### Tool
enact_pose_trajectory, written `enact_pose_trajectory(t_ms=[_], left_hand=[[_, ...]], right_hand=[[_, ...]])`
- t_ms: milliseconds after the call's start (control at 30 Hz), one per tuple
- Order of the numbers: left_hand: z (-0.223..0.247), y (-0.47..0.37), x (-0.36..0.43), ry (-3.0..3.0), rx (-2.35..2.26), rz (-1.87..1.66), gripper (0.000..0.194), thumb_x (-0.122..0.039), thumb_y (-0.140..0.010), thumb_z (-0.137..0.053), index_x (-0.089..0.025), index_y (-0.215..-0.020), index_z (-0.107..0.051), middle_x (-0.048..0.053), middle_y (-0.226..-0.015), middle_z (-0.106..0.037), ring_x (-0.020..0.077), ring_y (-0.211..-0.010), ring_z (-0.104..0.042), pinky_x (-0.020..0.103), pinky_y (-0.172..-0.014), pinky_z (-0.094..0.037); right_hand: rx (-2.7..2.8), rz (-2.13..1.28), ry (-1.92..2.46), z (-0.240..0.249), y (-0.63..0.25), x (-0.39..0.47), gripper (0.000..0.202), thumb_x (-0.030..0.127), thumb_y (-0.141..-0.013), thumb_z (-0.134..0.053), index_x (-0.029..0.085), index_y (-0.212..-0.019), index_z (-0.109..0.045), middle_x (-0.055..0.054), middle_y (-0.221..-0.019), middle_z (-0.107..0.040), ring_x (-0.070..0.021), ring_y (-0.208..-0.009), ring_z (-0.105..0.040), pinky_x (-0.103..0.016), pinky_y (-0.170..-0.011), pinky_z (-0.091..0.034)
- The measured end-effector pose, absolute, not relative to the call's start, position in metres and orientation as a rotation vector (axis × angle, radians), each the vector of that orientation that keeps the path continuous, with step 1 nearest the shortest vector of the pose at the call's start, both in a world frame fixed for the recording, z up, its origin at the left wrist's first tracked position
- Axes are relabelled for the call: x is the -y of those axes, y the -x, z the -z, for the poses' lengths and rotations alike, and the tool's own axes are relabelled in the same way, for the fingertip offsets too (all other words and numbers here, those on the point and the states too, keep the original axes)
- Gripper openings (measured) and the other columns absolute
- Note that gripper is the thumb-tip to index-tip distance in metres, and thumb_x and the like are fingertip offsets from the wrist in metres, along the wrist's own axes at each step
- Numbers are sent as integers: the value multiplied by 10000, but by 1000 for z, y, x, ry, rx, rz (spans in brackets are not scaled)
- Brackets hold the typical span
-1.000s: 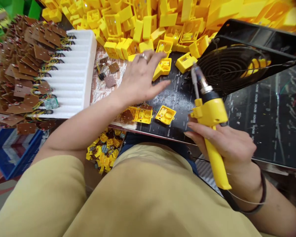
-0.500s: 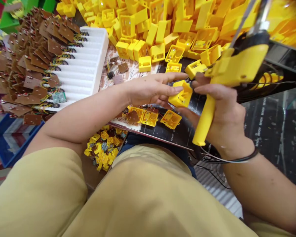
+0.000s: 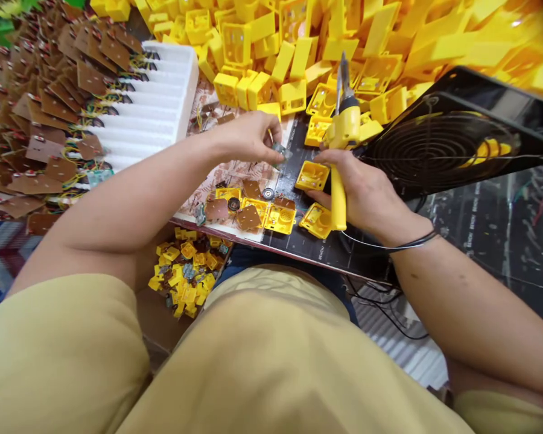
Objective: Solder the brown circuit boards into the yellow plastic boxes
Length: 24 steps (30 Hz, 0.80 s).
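Observation:
My right hand (image 3: 362, 181) is closed around the yellow handle of a soldering gun (image 3: 344, 126), its metal tip angled up and away over the bench. Close by those fingers is a small open yellow casing (image 3: 312, 176), whose edge they seem to touch. Between thumb and fingertips, my left hand (image 3: 260, 138) pinches a small grey, partly see-through piece (image 3: 280, 152) of a kind I cannot make out. Toward the front edge lie an open yellow casing with a speaker grille (image 3: 280, 217), another casing (image 3: 315, 220) and brown circuit boards (image 3: 250, 217).
A large heap of yellow casings (image 3: 262, 36) fills the back. On the left, many brown circuit boards (image 3: 49, 108) lie wired over a white ridged foam tray (image 3: 163, 96). A black fan (image 3: 416, 147) stands at right. Below the edge, a box holds small yellow parts (image 3: 185, 271).
My left hand has let go of the yellow casing, moved left and pinched a small grey piece. My right hand has shifted left and lower with the soldering gun, now near the casing.

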<state>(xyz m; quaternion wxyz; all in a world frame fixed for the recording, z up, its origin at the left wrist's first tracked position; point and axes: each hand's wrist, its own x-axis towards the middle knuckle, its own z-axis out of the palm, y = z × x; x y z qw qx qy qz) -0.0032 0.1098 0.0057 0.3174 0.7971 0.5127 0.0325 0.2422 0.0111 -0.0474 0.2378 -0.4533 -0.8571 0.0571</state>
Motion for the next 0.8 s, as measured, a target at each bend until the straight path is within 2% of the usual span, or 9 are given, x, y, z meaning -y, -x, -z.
enact_pose_trajectory(t_ms=[100,200,267,333,367,433,600,700,800], left_hand=[[-28,14,-99,-1854,-1288,-322,391,-381,-781,-827,-234,-1117,-691,-33,-687,-554,143,-682,-564,409,-754,-496],[-43,21,-87,-1754,-1187,-519,372,-458,-750,-825,-260,-1040,-700,-39,-635,-549,149,-653,-542,456,-729,-521],[-45,21,-80,-1755,-1175,-621,292,-478,-759,-791,-260,-915,-675,-25,-639,-599,180,-689,-617,455,-711,-544],[-41,20,-75,-1772,-1190,-705,218,-427,-804,-737,-244,-874,-640,-7,-711,-665,194,-742,-690,424,-701,-568],[-37,19,-72,-1780,-1197,-749,180,-388,-825,-706,-235,-886,-631,2,-770,-698,194,-770,-716,404,-702,-579],[-28,18,-66,-1797,-1191,-808,140,-333,-855,-656,-226,-940,-630,21,-901,-748,198,-856,-749,379,-738,-603],[-8,31,-37,-2008,-925,-702,193,-219,-858,-588,-224,-1025,-683,42,-1128,-777,189,-1058,-744,365,-915,-614],[-9,43,-19,-2288,-694,-462,286,-150,-844,-539,-217,-1046,-730,54,-1189,-783,179,-1086,-747,363,-977,-581],[-18,45,-12,-2481,-680,-330,337,-177,-850,-518,-226,-1081,-759,53,-1202,-791,211,-1138,-736,413,-1058,-517]], right_hand=[[2309,-53,1383,42,-238,-6,441,513,-1004,-569,213,-1326,-582,-116,-1215,-725,-242,-826,-709,-360,-653,-536],[2274,9,1453,33,-237,-3,519,601,-975,-614,195,-1298,-608,-139,-1143,-746,-267,-800,-700,-366,-618,-484],[2303,-11,1394,28,-238,-6,516,597,-977,-617,200,-1307,-601,-144,-1122,-748,-305,-923,-714,-413,-728,-525],[2357,-79,1278,26,-241,-11,478,562,-993,-600,216,-1322,-578,-148,-1189,-731,-317,-1077,-702,-479,-903,-546],[2384,-125,1217,27,-241,-14,455,543,-999,-589,226,-1325,-566,-139,-1216,-724,-304,-1102,-699,-491,-960,-546],[2402,-195,1155,31,-240,-19,416,514,-1010,-562,235,-1319,-547,-110,-1192,-729,-268,-1049,-714,-472,-959,-572],[2322,-146,1208,41,-235,-4,395,459,-1007,-589,215,-1313,-532,-112,-1132,-742,-283,-925,-732,-443,-792,-607],[2299,-108,1188,41,-235,16,376,411,-1002,-621,218,-1312,-530,-110,-1146,-742,-260,-910,-738,-406,-790,-608],[2270,-97,1184,42,-237,27,365,391,-1009,-613,219,-1318,-524,-104,-1141,-744,-243,-914,-740,-408,-850,-615]])
